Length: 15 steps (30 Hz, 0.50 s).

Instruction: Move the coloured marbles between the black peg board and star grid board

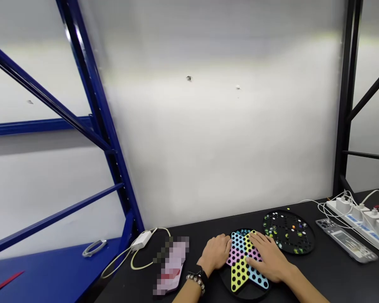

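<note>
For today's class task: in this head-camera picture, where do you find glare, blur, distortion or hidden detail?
Head view: pale glare bands streak the white wall panel; the blue steel rack upright leans and smears from wide-angle distortion; a pixelated patch beside the left hand hides whatever lies there.

Nothing readable on this desk [318, 277], folks! The blue labels [351, 218] on the white power strip [360, 221] are too small to call, and the pink object [172, 265] is pixelated beyond reading.
</note>
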Motion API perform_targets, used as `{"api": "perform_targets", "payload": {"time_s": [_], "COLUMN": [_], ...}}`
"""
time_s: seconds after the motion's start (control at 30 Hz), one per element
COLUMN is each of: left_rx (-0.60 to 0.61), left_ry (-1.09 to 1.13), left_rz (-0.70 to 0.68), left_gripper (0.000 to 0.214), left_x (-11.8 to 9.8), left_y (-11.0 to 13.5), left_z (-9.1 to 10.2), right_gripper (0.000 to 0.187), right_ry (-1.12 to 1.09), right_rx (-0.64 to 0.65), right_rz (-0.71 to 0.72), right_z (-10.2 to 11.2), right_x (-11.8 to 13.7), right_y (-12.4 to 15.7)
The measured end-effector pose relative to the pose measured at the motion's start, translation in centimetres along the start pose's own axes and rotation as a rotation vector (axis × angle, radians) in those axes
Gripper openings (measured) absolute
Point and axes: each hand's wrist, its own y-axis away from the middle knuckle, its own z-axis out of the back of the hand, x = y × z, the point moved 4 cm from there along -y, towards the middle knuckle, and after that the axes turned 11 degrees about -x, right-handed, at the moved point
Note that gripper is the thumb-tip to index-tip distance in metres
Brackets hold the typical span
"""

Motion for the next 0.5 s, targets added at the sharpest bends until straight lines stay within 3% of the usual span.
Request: {"api": "perform_targets", "payload": {"time_s": [0.5], "left_rx": [0.009], "left_ry": [0.005], "left_rz": [0.044], "left_gripper": [0.046], "left_x": [0.47], "left_y": [-0.59], "left_z": [0.47], "right_gripper": [0.072], "right_ry": [-0.051], "right_rx": [-0.047], "right_rz": [-0.002], "right_z": [-0.28], "right_x": [-0.36], "right_y": [-0.26]}}
